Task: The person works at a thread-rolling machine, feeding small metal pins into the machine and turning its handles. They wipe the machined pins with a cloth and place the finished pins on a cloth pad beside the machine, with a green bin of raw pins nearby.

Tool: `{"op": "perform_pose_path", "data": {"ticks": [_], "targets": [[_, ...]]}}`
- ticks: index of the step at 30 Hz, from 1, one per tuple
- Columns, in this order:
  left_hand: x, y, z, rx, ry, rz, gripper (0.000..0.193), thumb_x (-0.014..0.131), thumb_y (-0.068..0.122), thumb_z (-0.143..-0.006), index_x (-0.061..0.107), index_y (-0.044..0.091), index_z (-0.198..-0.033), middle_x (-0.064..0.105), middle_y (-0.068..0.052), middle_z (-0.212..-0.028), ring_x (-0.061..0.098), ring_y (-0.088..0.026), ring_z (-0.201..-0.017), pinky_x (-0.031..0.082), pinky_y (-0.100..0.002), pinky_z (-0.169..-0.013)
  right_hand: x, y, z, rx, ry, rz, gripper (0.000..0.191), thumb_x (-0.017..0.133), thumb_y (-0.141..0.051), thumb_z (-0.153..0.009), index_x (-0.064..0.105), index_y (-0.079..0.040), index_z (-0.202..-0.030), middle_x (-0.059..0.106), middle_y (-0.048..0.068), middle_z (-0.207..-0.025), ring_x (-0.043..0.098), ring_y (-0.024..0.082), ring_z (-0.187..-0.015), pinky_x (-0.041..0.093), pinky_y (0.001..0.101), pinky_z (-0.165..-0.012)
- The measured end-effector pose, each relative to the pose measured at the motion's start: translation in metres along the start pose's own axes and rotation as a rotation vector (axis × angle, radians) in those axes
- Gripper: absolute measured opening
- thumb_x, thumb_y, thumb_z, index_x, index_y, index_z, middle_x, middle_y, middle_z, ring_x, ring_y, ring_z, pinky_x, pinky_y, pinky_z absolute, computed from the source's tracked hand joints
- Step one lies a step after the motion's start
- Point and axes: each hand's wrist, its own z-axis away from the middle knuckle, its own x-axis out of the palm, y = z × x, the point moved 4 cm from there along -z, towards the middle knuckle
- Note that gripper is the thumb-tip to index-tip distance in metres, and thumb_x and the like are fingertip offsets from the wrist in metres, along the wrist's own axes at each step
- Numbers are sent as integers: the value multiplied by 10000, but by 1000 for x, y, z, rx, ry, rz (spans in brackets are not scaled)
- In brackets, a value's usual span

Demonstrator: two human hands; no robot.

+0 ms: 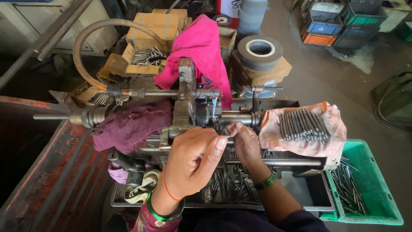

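Note:
My left hand (pixel 191 161) is raised in front of a small metal machine (pixel 189 111), fingers curled, thumb and forefinger pinched near a thin metal rod (pixel 229 139) that I cannot see clearly. My right hand (pixel 244 141) reaches in beside it, fingertips on the same rod at the machine's middle. Both wrists wear green bangles. A row of grey metal rods (pixel 304 126) lies on an orange cloth (pixel 334 146) to the right of the machine.
A maroon cloth (pixel 133 124) and a pink cloth (pixel 201 47) drape the machine. A green crate (pixel 377 202) with rods sits at the right, a tray of rods (pixel 231 184) below the machine. Cardboard boxes (pixel 150 30), grinding wheels (pixel 259 51) and stacked crates (pixel 343 21) stand behind.

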Motion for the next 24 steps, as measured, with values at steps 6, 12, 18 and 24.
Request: {"op": "perform_pose_path", "data": {"ticks": [6, 12, 18, 24], "targets": [[0, 0, 0, 3, 14, 21, 383, 534, 138, -1078, 443, 48, -717, 412, -65, -637, 428, -252, -574, 339, -378, -617, 0, 0, 2, 9, -4, 3, 323, 590, -239, -1075, 634, -45, -820, 696, 87, -1028, 616, 202, -1058, 427, 376, -1020], [-1, 0, -1, -4, 15, 35, 395, 537, 130, -1076, 426, 43, -706, 404, -70, -631, 415, -254, -567, 330, -383, -610, -4, 2, 1, 11, 43, -16, 250, 614, -208, -1047, 656, -45, -862, 691, 85, -1000, 623, 203, -1025, 443, 387, -1006], [-3, -2, -2, -9, 12, 15, 394, 535, 125, -1071, 424, 40, -703, 402, -75, -633, 418, -259, -571, 332, -386, -606, -5, -28, -1, -63, 9, -95, 196, 603, -166, -1053, 643, -47, -902, 688, 89, -1028, 624, 210, -1034, 445, 378, -1007], [-4, -7, -1, 21, 4, 26, 377, 528, 103, -1046, 457, 48, -680, 426, -69, -620, 438, -254, -565, 343, -388, -609, 3, -91, 17, -303, -17, 24, 108, 614, -105, -1082, 617, -26, -1008, 642, 106, -1055, 573, 190, -977, 448, 337, -921]]}}
